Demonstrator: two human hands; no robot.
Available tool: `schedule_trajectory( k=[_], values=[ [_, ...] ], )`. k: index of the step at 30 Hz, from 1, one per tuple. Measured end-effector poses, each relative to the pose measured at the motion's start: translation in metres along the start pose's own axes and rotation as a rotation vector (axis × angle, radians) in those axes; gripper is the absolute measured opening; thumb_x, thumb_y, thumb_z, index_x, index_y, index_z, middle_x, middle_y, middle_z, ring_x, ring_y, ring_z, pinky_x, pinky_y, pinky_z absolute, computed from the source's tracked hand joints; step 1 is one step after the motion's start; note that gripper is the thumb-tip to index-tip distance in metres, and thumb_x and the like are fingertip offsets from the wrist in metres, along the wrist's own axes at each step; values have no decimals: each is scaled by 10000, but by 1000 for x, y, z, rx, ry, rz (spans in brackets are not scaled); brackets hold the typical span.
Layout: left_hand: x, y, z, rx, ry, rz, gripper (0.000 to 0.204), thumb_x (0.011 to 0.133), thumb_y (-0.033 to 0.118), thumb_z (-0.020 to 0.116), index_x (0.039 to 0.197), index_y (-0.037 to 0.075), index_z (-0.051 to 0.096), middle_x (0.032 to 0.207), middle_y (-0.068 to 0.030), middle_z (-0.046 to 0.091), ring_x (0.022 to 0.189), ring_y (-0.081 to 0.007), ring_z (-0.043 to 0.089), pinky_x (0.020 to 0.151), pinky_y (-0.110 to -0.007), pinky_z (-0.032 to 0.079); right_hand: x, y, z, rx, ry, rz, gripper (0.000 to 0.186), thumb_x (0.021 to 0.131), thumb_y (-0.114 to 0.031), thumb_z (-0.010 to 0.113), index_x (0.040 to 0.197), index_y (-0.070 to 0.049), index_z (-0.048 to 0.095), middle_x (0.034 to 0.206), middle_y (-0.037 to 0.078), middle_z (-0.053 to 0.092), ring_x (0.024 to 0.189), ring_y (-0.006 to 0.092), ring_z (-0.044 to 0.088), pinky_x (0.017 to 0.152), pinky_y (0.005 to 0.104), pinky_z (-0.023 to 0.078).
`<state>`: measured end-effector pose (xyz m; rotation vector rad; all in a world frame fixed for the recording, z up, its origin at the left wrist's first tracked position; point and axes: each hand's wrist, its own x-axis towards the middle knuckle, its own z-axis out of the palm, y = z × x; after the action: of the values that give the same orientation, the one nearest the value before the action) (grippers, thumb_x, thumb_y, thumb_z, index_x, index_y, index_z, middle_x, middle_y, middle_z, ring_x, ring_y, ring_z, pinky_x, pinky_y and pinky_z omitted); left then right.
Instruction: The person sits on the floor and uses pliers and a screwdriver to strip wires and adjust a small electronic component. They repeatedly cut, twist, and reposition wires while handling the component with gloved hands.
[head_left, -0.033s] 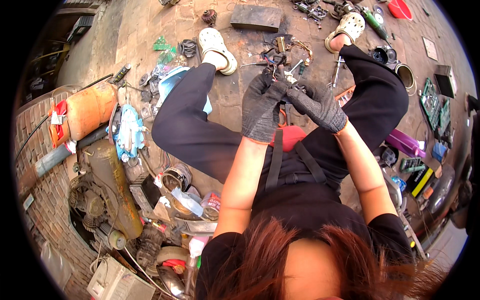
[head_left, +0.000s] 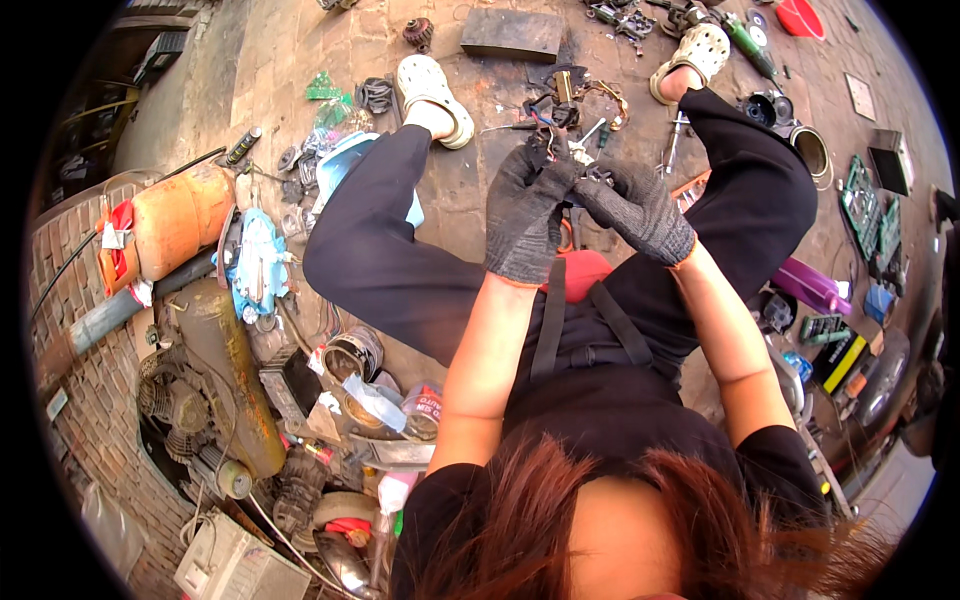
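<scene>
Grey gloves: you wear knit work gloves on both hands, raised together between your knees.
Left hand [head_left: 525, 215]: fingers curled shut round a small dark part [head_left: 562, 165] with coloured wires [head_left: 545, 125] at its top.
Right hand [head_left: 635, 210]: closed on the same part from the other side, its fingertips touching your left glove.
Part: held above the paved floor [head_left: 470, 190], in front of your lap; its exact shape is hidden by the gloves.
Legs: black trousers, knees spread wide, a white clog [head_left: 432, 90] on the left foot and another [head_left: 695, 55] on the right.
Red thing [head_left: 585, 270]: lies just under your wrists, between your thighs, mostly covered.
Ahead of the hands: a tangle of wires and metal bits [head_left: 585, 95] on the floor, with a screwdriver [head_left: 675, 140] just to its right.
Far ahead: a flat dark slab [head_left: 512, 35].
Left side: an orange cylinder [head_left: 180, 220], a pale blue part [head_left: 258, 265] beside it, and a rusty motor [head_left: 205, 390] nearer you.
Near your left elbow: tins [head_left: 355, 355] and scrap, heaped together.
Right side: a purple bottle [head_left: 810, 285], a metal ring [head_left: 812, 150], and green tool trays [head_left: 868, 200].
</scene>
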<state>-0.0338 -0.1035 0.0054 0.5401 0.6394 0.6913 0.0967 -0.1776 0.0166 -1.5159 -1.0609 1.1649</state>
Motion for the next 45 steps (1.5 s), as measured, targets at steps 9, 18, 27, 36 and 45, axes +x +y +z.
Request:
schedule_trajectory(
  k=[9, 18, 27, 36, 45],
  values=[
    [1, -9, 2, 19, 64, -36, 242, 858, 42, 618, 1090, 1, 558, 946, -52, 618, 786, -118, 607, 690, -254, 520, 1, 12, -13, -442, -120, -294, 240, 844, -213, 647, 952, -2, 603, 727, 118, 560, 634, 150, 524, 582, 313, 436],
    [16, -7, -27, -228, 22, -261, 359, 934, 259, 559, 1160, -18, 530, 1045, -108, 615, 836, -194, 627, 795, -330, 525, 4, 28, -4, -35, -101, -39, 335, 823, -297, 676, 978, -3, 632, 710, 159, 599, 589, 200, 532, 559, 336, 425],
    [18, 0, -35, 88, -117, -215, 375, 962, 298, 487, 1118, -33, 574, 975, -124, 645, 812, -200, 652, 740, -315, 538, -3, 34, -12, 73, -84, 99, 245, 864, -243, 649, 864, 0, 613, 647, 23, 530, 592, 62, 468, 529, 256, 391],
    [27, -14, -44, 4, -20, -175, 271, 909, 157, 583, 1106, -29, 595, 985, -84, 645, 904, -158, 632, 782, -291, 522, 5, 49, -22, 274, 167, 110, 160, 930, -154, 543, 977, -1, 548, 816, 54, 590, 767, 113, 576, 702, 267, 476],
    [28, -5, -31, 314, 11, -214, 372, 950, 251, 522, 1160, -51, 576, 1016, -86, 651, 921, -130, 609, 796, -250, 481, 17, 59, -24, 321, 367, 102, 176, 949, -181, 517, 920, -12, 558, 736, 29, 560, 657, 91, 507, 614, 236, 416]
  ],
)
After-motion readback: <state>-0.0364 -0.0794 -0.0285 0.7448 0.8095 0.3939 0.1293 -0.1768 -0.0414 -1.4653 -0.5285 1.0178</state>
